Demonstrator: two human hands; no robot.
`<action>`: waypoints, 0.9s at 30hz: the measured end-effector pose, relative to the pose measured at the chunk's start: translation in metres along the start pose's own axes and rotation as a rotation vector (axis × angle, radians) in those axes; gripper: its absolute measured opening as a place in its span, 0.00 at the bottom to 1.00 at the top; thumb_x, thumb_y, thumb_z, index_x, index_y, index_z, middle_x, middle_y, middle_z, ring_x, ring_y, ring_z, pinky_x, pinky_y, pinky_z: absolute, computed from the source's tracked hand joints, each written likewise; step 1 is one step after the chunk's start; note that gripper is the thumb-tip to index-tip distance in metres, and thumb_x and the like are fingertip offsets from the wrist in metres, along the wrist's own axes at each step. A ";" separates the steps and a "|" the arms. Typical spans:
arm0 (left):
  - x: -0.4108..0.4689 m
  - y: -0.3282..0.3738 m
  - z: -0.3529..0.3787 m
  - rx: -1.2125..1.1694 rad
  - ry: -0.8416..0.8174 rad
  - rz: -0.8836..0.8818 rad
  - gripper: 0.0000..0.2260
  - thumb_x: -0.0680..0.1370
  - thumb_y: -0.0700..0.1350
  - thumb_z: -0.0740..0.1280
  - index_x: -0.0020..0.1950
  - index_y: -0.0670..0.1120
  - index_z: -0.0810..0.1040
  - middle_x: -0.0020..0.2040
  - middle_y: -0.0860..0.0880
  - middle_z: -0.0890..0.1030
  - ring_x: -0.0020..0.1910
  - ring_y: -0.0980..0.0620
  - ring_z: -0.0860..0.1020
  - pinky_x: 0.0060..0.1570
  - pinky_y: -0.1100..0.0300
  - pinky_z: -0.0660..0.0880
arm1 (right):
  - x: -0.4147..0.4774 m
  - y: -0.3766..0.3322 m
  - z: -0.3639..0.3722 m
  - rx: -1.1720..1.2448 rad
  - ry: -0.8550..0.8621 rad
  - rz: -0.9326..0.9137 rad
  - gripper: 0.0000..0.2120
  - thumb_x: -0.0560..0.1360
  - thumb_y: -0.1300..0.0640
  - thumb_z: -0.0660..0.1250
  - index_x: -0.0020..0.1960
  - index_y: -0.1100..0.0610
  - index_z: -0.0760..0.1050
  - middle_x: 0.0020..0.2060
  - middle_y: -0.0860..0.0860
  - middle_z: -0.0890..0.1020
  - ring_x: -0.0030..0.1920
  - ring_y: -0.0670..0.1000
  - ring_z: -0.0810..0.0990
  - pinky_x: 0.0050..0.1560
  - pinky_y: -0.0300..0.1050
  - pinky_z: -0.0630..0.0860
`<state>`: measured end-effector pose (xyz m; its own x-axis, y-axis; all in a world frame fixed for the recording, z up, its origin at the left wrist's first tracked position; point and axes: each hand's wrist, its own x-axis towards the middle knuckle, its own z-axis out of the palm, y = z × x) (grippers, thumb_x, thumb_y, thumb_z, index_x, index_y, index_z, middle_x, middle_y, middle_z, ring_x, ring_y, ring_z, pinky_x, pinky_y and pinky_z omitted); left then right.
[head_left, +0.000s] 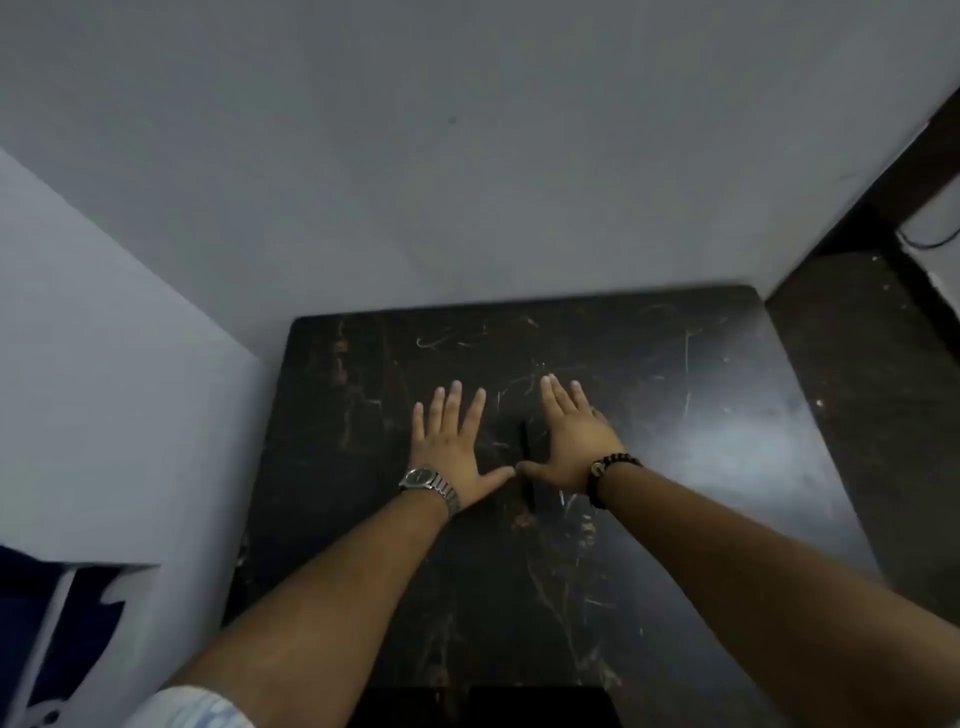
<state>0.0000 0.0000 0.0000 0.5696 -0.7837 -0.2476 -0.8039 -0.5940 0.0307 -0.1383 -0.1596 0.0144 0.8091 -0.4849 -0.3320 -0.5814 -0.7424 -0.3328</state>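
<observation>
Where the frame cuts off at the lower left, a dark blue shape (31, 623) with a pale edge is only partly in view and cannot be identified. A light patterned sleeve (192, 709) shows at the bottom edge beside it.

Right of these, the left hand (449, 447) is spread palm down over the dark veined tabletop (701, 441). Its grip is released: the fingers are straight and fanned, holding nothing. A metal wristwatch (428, 480) sits on that wrist, its dial too small and blurred to read.

The left thumb tip meets the right thumb tip. Just under that meeting point lies the dark slim object (523, 441), near the middle of the tabletop and between the two hands. Its long axis runs away from the person toward the grey wall (467, 156), nearly upright in the picture, with the far end leaning slightly left. Black on black stone, it is hard to make out. The thumbs cross over its middle, and neither its ends nor what it is can be told.

The right hand (569, 441) is likewise flat, with its fingers straight and closer together and its grip released. A dark bead bracelet (605, 470) circles its wrist. Whether the palms press the stone or hover above it cannot be told.

At the far right a black cable (930, 243) runs off the edge of the frame.
</observation>
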 end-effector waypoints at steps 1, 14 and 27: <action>-0.001 0.000 0.007 -0.001 -0.041 -0.007 0.53 0.65 0.81 0.49 0.80 0.55 0.34 0.83 0.45 0.38 0.81 0.42 0.38 0.77 0.37 0.38 | 0.001 0.000 0.008 0.014 -0.034 0.022 0.62 0.63 0.26 0.67 0.81 0.52 0.35 0.82 0.49 0.43 0.81 0.58 0.44 0.78 0.60 0.56; 0.000 -0.016 0.025 -0.208 -0.060 -0.083 0.36 0.73 0.69 0.62 0.75 0.50 0.65 0.69 0.46 0.75 0.68 0.44 0.71 0.65 0.46 0.72 | 0.030 -0.025 0.049 0.083 0.035 0.423 0.16 0.77 0.44 0.64 0.44 0.58 0.78 0.33 0.51 0.75 0.31 0.51 0.74 0.30 0.45 0.74; -0.009 0.007 0.019 -1.079 -0.099 -0.370 0.09 0.78 0.52 0.69 0.57 0.53 0.83 0.48 0.57 0.83 0.46 0.59 0.80 0.41 0.66 0.72 | 0.005 -0.035 0.048 0.526 0.058 0.448 0.09 0.71 0.48 0.73 0.37 0.53 0.79 0.31 0.48 0.81 0.32 0.47 0.80 0.29 0.42 0.76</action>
<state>-0.0145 0.0064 -0.0161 0.6866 -0.5389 -0.4879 0.0030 -0.6690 0.7432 -0.1180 -0.1133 -0.0182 0.4760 -0.7275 -0.4941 -0.8127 -0.1492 -0.5633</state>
